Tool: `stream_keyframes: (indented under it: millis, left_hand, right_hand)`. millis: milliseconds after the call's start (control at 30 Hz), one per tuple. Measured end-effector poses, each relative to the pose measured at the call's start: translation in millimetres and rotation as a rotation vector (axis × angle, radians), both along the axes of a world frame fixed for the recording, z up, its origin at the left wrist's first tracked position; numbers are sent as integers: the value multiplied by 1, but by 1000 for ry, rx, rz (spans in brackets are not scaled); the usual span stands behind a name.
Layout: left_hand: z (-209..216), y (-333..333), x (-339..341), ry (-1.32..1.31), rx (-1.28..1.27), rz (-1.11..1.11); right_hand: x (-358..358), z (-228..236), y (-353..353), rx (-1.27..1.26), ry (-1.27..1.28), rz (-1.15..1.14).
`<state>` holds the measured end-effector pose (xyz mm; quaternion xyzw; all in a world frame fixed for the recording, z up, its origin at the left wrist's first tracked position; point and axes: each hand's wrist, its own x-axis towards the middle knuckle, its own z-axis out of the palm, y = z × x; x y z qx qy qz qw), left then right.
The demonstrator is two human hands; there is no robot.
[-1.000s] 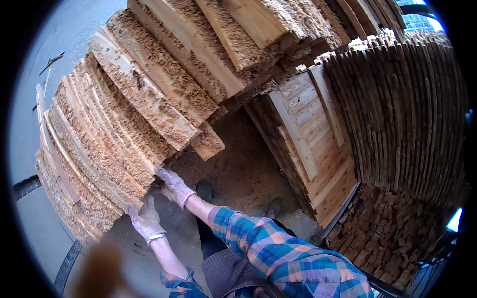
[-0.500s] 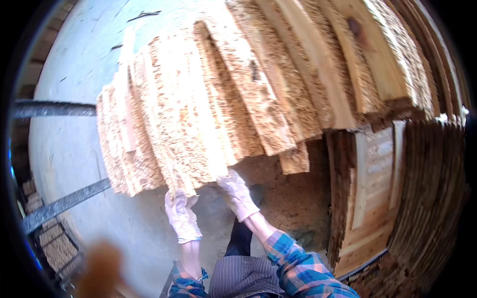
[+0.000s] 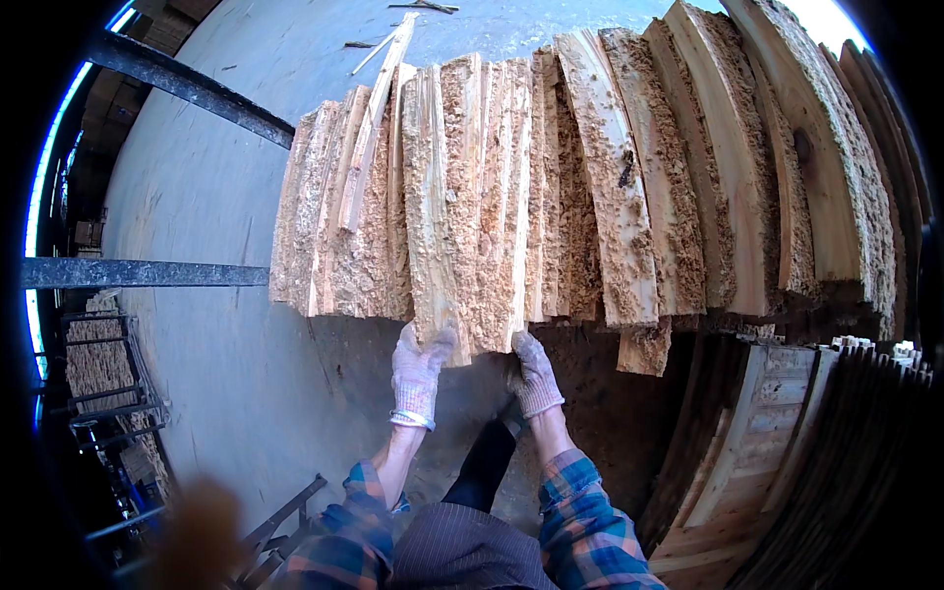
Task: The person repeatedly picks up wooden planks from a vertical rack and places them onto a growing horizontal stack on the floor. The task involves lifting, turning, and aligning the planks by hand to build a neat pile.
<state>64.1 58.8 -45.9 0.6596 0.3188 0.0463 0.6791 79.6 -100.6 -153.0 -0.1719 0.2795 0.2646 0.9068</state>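
Observation:
A row of rough-sawn wooden boards stands on edge in front of me, with crumbly, chip-like edges. A batch of boards in the middle of the row juts toward me past those at its left. My left hand, in a whitish knit glove, is closed around the near end of that batch at its left side. My right hand, gloved the same way, grips the batch's near end at the right side. Part of the fingers of both hands is hidden by the wood. A thin strip of wood lies across boards at the left.
Two dark metal bars reach toward the row from the left. A wooden panel with battens and dark stacked boards stand at the lower right. A rack with lighter wood is at far left, on a grey floor.
The view has shifted, so the row sits farther right and the earlier blur is gone. My hands are wider apart, my right hand now at the batch's right side.

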Motion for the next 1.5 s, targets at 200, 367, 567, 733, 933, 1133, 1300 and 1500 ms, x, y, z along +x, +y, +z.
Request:
stream_keyframes:
  millis: [200, 367, 567, 733, 933, 1133, 1300, 1500]
  left_hand:
    - [2, 37, -117, 240, -131, -214]
    - [-39, 54, -81, 230, -435, -50]
    - [-55, 46, -63, 161, -470, 6]
    - [6, 3, -101, 146, -408, 50]
    - [96, -46, -213, 252, -396, 100]
    - [139, -140, -317, 361, -402, 80]
    - [110, -218, -315, 676, -766, -124]
    - [15, -268, -301, 1078, -873, -231]
  right_hand:
    - [-109, 30, -17, -121, 99, 315]
    - [-77, -27, -57, -402, -211, 875]
    - [-11, -23, -31, -335, -211, 366]
    - [-59, 1, -34, -299, -271, 320]
    - [-173, 87, -80, -484, -321, 505]
    - [-320, 114, -183, -617, -263, 444]
    - [-349, 172, -273, -516, 217, 327]
    - [-409, 89, -303, -454, 499, 97]
